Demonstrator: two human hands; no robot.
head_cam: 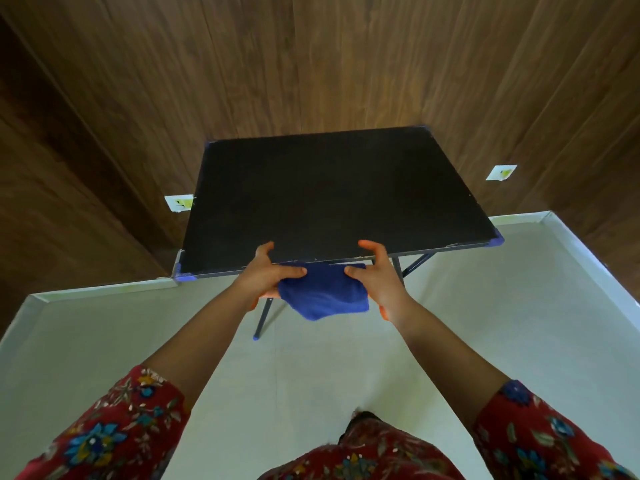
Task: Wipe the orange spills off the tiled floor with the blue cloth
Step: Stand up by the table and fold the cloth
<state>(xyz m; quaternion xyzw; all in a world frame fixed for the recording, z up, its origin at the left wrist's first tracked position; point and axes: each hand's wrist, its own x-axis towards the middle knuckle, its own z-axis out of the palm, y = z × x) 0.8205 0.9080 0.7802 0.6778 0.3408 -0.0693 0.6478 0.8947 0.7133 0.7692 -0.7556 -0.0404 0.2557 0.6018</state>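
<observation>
While aloft, cloth (323, 291) between left hand (265, 273), right hand (377, 277)

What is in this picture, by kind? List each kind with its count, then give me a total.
blue cloth: 1
black table: 1
hands: 2, the left hand and the right hand, both holding the cloth
white wall plates: 2
Total: 6
</observation>
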